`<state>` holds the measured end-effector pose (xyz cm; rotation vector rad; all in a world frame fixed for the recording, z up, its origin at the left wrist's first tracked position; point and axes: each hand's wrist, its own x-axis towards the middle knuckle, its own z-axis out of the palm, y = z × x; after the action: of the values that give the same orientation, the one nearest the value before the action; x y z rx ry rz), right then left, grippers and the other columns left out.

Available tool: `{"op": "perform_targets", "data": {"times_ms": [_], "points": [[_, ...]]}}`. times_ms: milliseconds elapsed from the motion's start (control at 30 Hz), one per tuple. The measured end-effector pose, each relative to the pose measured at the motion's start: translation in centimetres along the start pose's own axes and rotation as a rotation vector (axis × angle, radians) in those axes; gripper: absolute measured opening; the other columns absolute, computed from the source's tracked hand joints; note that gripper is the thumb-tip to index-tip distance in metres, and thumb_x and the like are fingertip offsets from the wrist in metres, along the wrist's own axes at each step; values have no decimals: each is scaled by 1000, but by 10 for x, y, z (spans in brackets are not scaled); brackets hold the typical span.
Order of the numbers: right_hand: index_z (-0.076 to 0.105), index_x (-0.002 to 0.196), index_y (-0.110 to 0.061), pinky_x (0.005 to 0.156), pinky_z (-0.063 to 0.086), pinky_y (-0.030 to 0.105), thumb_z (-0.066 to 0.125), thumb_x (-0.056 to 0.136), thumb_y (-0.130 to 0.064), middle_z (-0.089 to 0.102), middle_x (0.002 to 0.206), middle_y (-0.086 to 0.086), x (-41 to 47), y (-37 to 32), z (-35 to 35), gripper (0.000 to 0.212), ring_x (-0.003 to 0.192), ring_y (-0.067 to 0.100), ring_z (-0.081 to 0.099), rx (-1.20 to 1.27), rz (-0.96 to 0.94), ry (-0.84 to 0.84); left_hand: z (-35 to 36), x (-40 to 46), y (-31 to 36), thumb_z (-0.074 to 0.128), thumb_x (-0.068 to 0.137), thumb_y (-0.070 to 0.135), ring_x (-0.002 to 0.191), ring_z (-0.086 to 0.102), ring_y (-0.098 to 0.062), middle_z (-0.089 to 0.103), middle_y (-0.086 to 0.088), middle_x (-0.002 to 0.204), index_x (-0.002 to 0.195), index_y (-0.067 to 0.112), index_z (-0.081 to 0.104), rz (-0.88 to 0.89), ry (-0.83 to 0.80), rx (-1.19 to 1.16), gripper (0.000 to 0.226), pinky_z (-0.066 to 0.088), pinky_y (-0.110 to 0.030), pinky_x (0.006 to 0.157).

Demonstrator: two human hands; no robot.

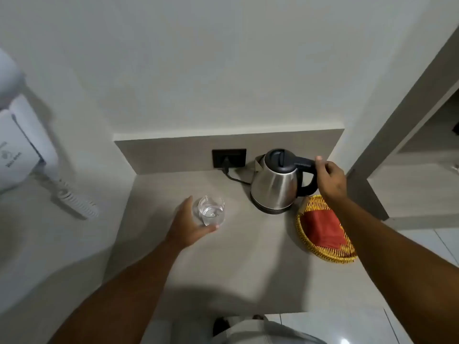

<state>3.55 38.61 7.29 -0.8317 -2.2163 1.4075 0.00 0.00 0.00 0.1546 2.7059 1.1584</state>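
A steel electric kettle (275, 187) with a black lid and handle stands on its base at the back of the counter (248, 256). My right hand (331, 180) is at the outer side of the handle. Its thumb tip touches the handle's top and its fingers are loosely curled, not wrapped through the loop. A clear glass (211, 211) with a little water stands left of the kettle. My left hand (190, 225) grips it, thumb on the near side and fingers on the far left side.
The kettle's cord runs to a black wall socket (229, 158) in the backsplash. A yellow wicker tray (323, 252) with red packets lies at the counter's right edge, under my right forearm. A white wall-mounted hair dryer (22, 145) with a coiled cord hangs at the left.
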Motion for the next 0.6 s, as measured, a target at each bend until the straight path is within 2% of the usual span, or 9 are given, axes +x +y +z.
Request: {"op": "perform_targets", "data": {"times_ms": [67,133,167,200,300,367,500,600], "points": [[68,89,-15,61,41,26,46,98,-58,56,73,-3,2,-1,2,49,73,15,54,75,62,44,9,1,1,100,49,45,120,62,-24,63,5,126,129,12,56,37,66,-50,97,39,-22,94],[66,77,-21,62,41,26,48,97,-59,54,70,-3,4,-3,5,46,70,12,51,115,119,69,17,-1,4,101,48,37,106,68,-10,69,13,114,119,26,60,54,69,-106,83,45,-19,89],[65,74,-23,62,41,26,49,96,-60,53,70,-3,5,-4,8,45,70,11,51,126,134,76,22,0,5,102,48,34,105,67,-4,69,14,114,119,30,60,45,75,-144,82,48,-20,92],[65,72,-24,62,41,26,50,95,-61,53,70,-2,6,-5,10,46,70,12,51,125,151,75,25,0,9,102,48,30,108,66,-5,69,12,118,123,26,61,13,84,-165,85,49,-23,96],[69,77,-23,65,43,28,48,94,-65,61,80,4,11,-6,14,50,78,17,57,101,176,37,36,5,9,102,52,19,116,63,-16,67,-1,129,135,13,59,-65,124,-226,93,47,-26,98],[70,79,-23,67,44,29,45,92,-69,67,87,8,15,-6,16,54,82,20,61,73,187,24,41,10,8,101,53,16,114,67,-21,70,-5,125,132,13,62,-106,137,-266,88,50,-27,94],[70,75,-19,71,48,33,46,90,-70,71,88,14,20,-6,20,59,83,25,65,53,211,37,44,14,6,100,54,15,108,70,-24,73,-3,118,126,16,65,-143,156,-300,80,56,-33,92],[67,72,-19,61,44,29,48,90,-68,68,79,13,23,-8,24,56,74,24,64,29,204,57,46,14,5,100,52,13,106,71,-23,72,1,114,125,21,65,-122,195,-329,81,59,-36,93]]}}
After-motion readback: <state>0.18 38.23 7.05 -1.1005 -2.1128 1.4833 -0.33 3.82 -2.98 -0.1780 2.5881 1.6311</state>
